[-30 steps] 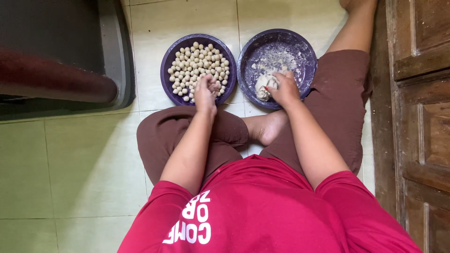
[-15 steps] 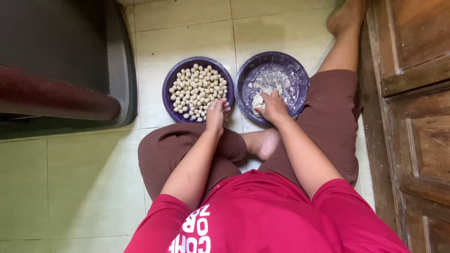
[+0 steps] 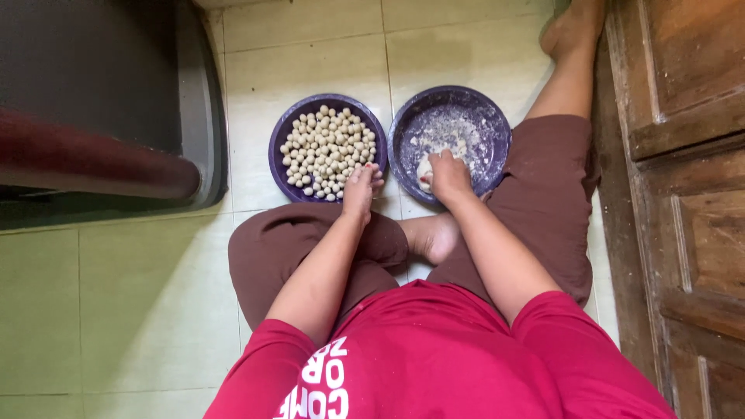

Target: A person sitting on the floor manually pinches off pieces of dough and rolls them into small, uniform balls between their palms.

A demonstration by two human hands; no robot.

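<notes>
I sit on a tiled floor with two purple bowls in front of me. The left bowl (image 3: 281, 132) holds many small pale dough balls (image 3: 330, 151). The right bowl (image 3: 490, 124) is dusted with flour and holds a lump of pale dough (image 3: 425, 171). My right hand (image 3: 448, 175) is inside the right bowl, fingers closed on that lump. My left hand (image 3: 362, 189) hovers at the near rim of the left bowl, fingers held together; I cannot tell if it holds anything.
A dark appliance or furniture base (image 3: 101, 101) with a reddish-brown rail (image 3: 93, 159) stands at the left. A wooden door (image 3: 683, 178) lines the right side. My legs in brown trousers are folded under the bowls, one foot (image 3: 574, 27) stretched beside the door.
My left hand has drawn back from over the dough balls to the bowl's near rim. My right hand stays in the floured bowl on the dough. The view shifted slightly.
</notes>
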